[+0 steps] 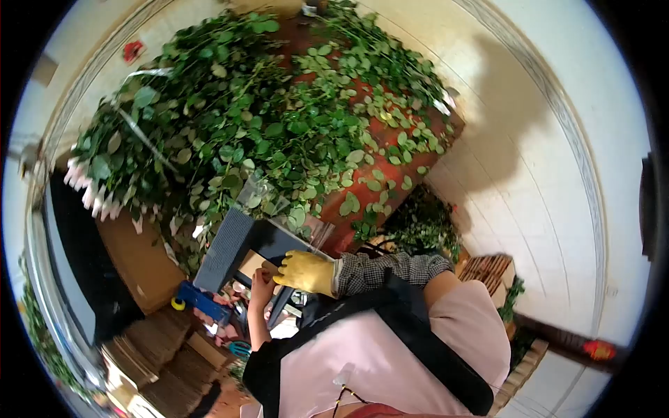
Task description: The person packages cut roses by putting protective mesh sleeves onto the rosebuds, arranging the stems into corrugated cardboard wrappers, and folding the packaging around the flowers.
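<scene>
My left hand (261, 287) is bare and closed, its fingers pinched together close to the fingertips of the other hand. A yellow glove covers my right hand (306, 272), with a checked sleeve (383, 270) above it; its fingers are curled. What either hand holds, if anything, is too small to make out. Both hands are just in front of a grey ribbed stand (224, 247) and a small brown cardboard piece (252, 265). Beyond them, a large heap of leafy rose stems (240, 111) covers much of a red table (380, 164).
To the left lie a blue tape dispenser (208, 303), teal-handled scissors (239, 348) and pink petals (209, 322). Flattened cardboard (150, 348) is stacked at lower left. More cut greenery (421, 223) hangs off the table's right side, near a tiled wall (516, 139).
</scene>
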Tool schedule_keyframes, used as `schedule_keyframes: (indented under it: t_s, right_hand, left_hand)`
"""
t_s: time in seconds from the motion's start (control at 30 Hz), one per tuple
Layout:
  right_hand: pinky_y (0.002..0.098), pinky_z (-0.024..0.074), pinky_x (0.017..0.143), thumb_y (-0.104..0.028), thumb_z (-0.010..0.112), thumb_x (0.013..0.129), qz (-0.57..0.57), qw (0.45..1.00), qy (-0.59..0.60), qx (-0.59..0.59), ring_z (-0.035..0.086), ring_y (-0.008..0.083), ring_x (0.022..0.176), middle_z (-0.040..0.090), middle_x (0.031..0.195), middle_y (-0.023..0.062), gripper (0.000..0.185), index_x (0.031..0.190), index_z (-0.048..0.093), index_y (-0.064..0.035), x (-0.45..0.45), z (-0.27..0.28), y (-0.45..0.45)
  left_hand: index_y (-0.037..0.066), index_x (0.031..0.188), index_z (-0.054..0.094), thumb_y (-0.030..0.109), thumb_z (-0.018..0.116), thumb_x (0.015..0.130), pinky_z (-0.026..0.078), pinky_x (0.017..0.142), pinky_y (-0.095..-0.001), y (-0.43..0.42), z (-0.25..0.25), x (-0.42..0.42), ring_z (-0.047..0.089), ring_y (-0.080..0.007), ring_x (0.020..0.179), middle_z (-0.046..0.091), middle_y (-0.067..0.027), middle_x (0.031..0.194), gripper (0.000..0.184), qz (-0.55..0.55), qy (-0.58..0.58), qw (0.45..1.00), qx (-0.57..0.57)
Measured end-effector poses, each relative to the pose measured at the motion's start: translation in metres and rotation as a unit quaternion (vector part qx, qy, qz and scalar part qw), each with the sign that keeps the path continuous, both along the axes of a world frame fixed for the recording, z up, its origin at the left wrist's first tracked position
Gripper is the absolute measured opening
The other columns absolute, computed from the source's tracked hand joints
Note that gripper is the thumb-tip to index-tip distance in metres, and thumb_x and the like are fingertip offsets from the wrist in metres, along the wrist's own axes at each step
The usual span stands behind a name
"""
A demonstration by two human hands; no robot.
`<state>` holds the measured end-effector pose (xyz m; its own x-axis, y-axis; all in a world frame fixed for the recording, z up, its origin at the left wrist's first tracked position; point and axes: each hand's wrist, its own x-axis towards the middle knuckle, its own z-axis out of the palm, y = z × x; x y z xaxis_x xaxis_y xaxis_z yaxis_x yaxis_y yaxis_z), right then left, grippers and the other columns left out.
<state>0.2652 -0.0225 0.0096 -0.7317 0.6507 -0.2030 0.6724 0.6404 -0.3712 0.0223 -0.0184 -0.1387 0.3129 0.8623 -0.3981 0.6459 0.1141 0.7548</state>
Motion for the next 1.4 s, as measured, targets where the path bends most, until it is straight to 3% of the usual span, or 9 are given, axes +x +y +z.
schedule_keyframes:
  t_s: [0.13, 0.3, 0.5, 0.77, 0.93, 1.03, 1.2, 1.27, 1.4]
  right_hand:
    - [0.0435, 0.0440, 0.097, -0.026, 0.076, 0.074, -0.053, 0.975, 0.215, 0.007, 0.058, 0.0277, 0.110, 0.061, 0.118, 0.0137, 0.065, 0.132, 0.053, -0.0093, 0.034, 0.043, -0.011]
    - [0.0373, 0.0416, 0.106, -0.022, 0.062, 0.096, -0.245, 0.839, 0.439, -0.210, 0.051, 0.0256, 0.128, 0.054, 0.139, 0.0103, 0.047, 0.139, 0.049, -0.0082, 0.151, 0.078, -0.003]
    - [0.0416, 0.0373, 0.111, -0.023, 0.066, 0.094, -0.534, 0.670, 0.515, 0.020, 0.041, 0.0247, 0.138, 0.048, 0.147, 0.0113, 0.055, 0.145, 0.045, -0.0141, 0.363, -0.027, 0.080]
    - [0.0386, 0.0312, 0.116, -0.047, 0.069, 0.086, -0.618, 0.746, -0.233, 0.080, 0.036, 0.0358, 0.139, 0.035, 0.153, 0.0212, 0.093, 0.153, 0.022, -0.0027, 0.602, -0.041, 0.223]
    - [0.0363, 0.0443, 0.106, -0.030, 0.072, 0.084, -0.676, 0.712, -0.184, -0.055, 0.054, 0.0333, 0.124, 0.052, 0.140, 0.0214, 0.075, 0.147, 0.039, -0.0050, 0.627, -0.062, 0.252]
    - [0.0381, 0.0473, 0.101, -0.014, 0.072, 0.083, -0.599, 0.796, 0.085, -0.037, 0.061, 0.0326, 0.113, 0.061, 0.128, 0.0217, 0.061, 0.138, 0.049, 0.0011, 0.626, -0.052, 0.237]
    - [0.0381, 0.0597, 0.080, -0.005, 0.072, 0.086, -0.480, 0.475, 0.617, -0.404, 0.066, 0.0244, 0.098, 0.066, 0.117, 0.0125, 0.045, 0.127, 0.056, 0.0021, 0.559, -0.012, 0.174]
    - [0.0372, 0.0596, 0.084, -0.012, 0.067, 0.092, -0.570, 0.423, 0.566, -0.418, 0.065, 0.0242, 0.103, 0.064, 0.121, 0.0117, 0.040, 0.128, 0.057, 0.0006, 0.512, 0.023, 0.162]
    - [0.0308, 0.0518, 0.098, -0.012, 0.056, 0.100, -0.428, 0.395, 0.678, -0.449, 0.062, 0.0244, 0.110, 0.060, 0.128, 0.0156, 0.040, 0.135, 0.050, 0.0040, 0.485, 0.011, 0.145]
  left_hand:
    - [0.001, 0.122, 0.054, 0.019, 0.068, 0.087, 0.053, 0.082, -0.0389, 0.015, 0.007, -0.013, 0.065, -0.0295, 0.093, 0.065, -0.0192, 0.111, 0.042, -0.071, -0.030, 0.992, -0.102]
    - [0.000, 0.125, 0.053, 0.020, 0.064, 0.092, 0.053, 0.079, -0.0413, 0.023, 0.195, 0.055, 0.066, -0.0305, 0.089, 0.064, -0.0200, 0.107, 0.040, 0.021, 0.115, 0.989, -0.086]
    - [-0.001, 0.118, 0.058, 0.009, 0.063, 0.091, 0.050, 0.086, -0.0386, -0.011, 0.272, 0.143, 0.064, -0.0301, 0.100, 0.065, -0.0167, 0.107, 0.029, 0.149, 0.095, 0.982, 0.060]
    - [0.001, 0.108, 0.062, 0.006, 0.068, 0.085, 0.050, 0.085, -0.0414, -0.002, 0.296, 0.292, 0.063, -0.0365, 0.097, 0.066, -0.0157, 0.103, 0.024, 0.017, 0.047, 0.991, 0.127]
    - [0.001, 0.109, 0.062, 0.009, 0.069, 0.085, 0.050, 0.083, -0.0428, 0.021, 0.282, 0.329, 0.062, -0.0378, 0.095, 0.066, -0.0166, 0.100, 0.026, -0.010, 0.084, 0.985, 0.149]
    - [0.001, 0.107, 0.063, 0.011, 0.067, 0.087, 0.050, 0.083, -0.0429, 0.034, 0.274, 0.338, 0.061, -0.0394, 0.096, 0.065, -0.0181, 0.101, 0.023, -0.017, 0.076, 0.985, 0.154]
    - [0.000, 0.113, 0.061, 0.010, 0.064, 0.090, 0.052, 0.083, -0.0376, 0.061, 0.232, 0.366, 0.066, -0.0344, 0.098, 0.067, -0.0167, 0.107, 0.026, 0.020, -0.071, 0.993, 0.096]
    - [-0.001, 0.121, 0.058, 0.016, 0.056, 0.100, 0.050, 0.093, -0.0320, 0.069, 0.203, 0.385, 0.064, -0.0181, 0.104, 0.068, -0.0111, 0.111, 0.028, 0.064, -0.154, 0.985, -0.034]
    - [0.000, 0.138, 0.042, 0.037, 0.047, 0.104, 0.045, 0.100, -0.0367, 0.062, 0.148, 0.415, 0.059, -0.0243, 0.118, 0.061, -0.0153, 0.124, 0.051, 0.054, -0.348, 0.911, -0.216]
